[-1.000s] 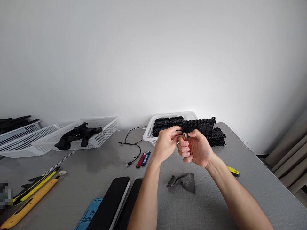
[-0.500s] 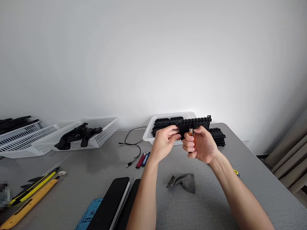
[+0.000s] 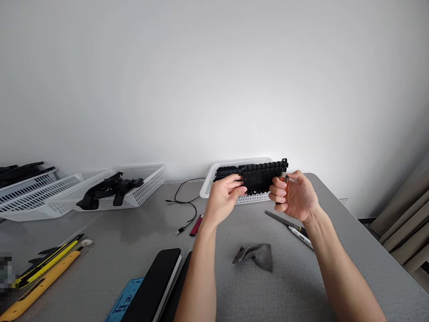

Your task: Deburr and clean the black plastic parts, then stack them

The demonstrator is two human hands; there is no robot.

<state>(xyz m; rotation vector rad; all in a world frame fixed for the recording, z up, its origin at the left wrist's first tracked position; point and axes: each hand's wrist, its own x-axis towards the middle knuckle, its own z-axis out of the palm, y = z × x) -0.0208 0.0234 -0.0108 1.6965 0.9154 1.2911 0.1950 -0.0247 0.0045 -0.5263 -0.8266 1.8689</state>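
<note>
My left hand (image 3: pixel 224 197) pinches the left end of a black plastic panel (image 3: pixel 259 180) with a scalloped top edge, held up above the table. My right hand (image 3: pixel 295 194) is closed around an orange lighter (image 3: pixel 283 179) with a metal top, beside the panel's right end. No flame shows. Whether the right fingers touch the panel I cannot tell. Behind the panel stands a white basket (image 3: pixel 208 181) holding similar black parts (image 3: pixel 225 171).
A grey cloth (image 3: pixel 256 256), a file (image 3: pixel 278 218) and a white marker (image 3: pixel 300 236) lie nearby. A red lighter (image 3: pixel 196 226) and a black USB cable (image 3: pixel 191 203) are to the left. Farther left are white baskets (image 3: pixel 147 192), a yellow-handled tool (image 3: pixel 43 284) and black boxes (image 3: pixel 152 286).
My right hand with the lighter has moved right along the panel, baring its face. The panel and my left hand have shifted slightly left. The file and marker now show.
</note>
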